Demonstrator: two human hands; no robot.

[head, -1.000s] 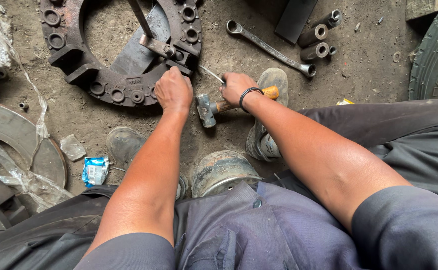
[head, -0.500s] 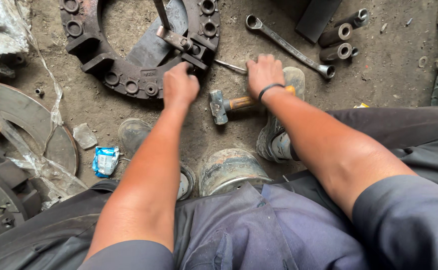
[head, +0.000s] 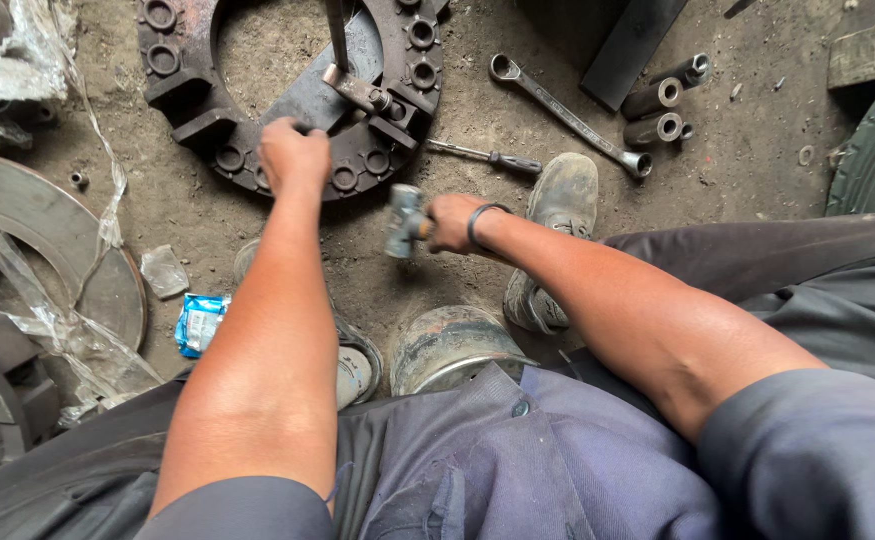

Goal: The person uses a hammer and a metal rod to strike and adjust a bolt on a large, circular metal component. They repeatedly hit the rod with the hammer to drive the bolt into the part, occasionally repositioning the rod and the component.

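1. Two hands work over a rusty plate lying flat on the dirt floor.
2. The left hand rests clenched on the plate's near rim — whether it holds anything, I cannot tell.
3. The right hand grips a hammer — head just short of the plate.
4. A wrench and screwdriver lie beyond the hammer.

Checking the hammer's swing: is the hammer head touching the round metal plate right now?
Apart. The head view shows the hammer head, gripped by the right hand, with bare dirt floor between it and the round metal plate.
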